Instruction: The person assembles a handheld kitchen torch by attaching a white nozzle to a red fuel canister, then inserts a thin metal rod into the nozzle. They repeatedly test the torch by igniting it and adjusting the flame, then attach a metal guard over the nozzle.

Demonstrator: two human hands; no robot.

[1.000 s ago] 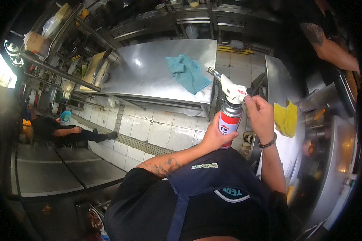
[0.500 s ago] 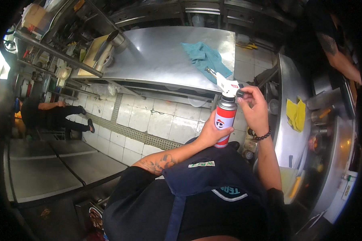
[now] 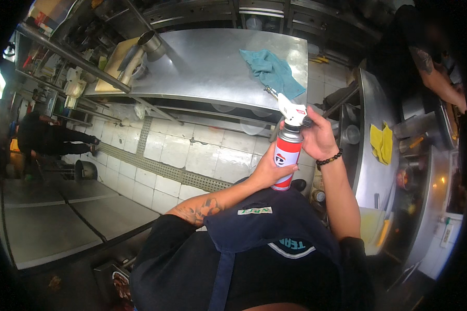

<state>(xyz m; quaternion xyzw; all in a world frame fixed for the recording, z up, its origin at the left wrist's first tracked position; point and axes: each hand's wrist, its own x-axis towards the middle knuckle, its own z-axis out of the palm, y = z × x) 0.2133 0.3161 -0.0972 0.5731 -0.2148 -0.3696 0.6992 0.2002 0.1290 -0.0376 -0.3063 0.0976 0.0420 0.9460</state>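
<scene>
Upright in front of my dark apron (image 3: 275, 220) is a gas torch: a white burner head (image 3: 294, 112) with a dark knob on top of a red and white gas canister (image 3: 287, 158). My left hand (image 3: 269, 167) is wrapped round the canister, its thumb across the front. My right hand (image 3: 319, 136), with a beaded bracelet at the wrist, closes on the burner head beside the knob; some of its fingers are hidden behind the torch. The metal nozzle points up and left, towards a teal cloth (image 3: 272, 71) on the steel table. No flame shows.
Ahead stands a steel table (image 3: 202, 62) with a metal pot (image 3: 151, 45) and a board at its left end. On the right counter lie a yellow cloth (image 3: 381, 144) and a yellow-handled knife (image 3: 383, 232). One person (image 3: 41, 136) stands far left; another person's forearm (image 3: 443, 88) reaches in at right.
My right hand has shifted from pinching the knob to a closer hold round the burner head. My left hand keeps the canister. The person at far left has moved, and a pot there now shows.
</scene>
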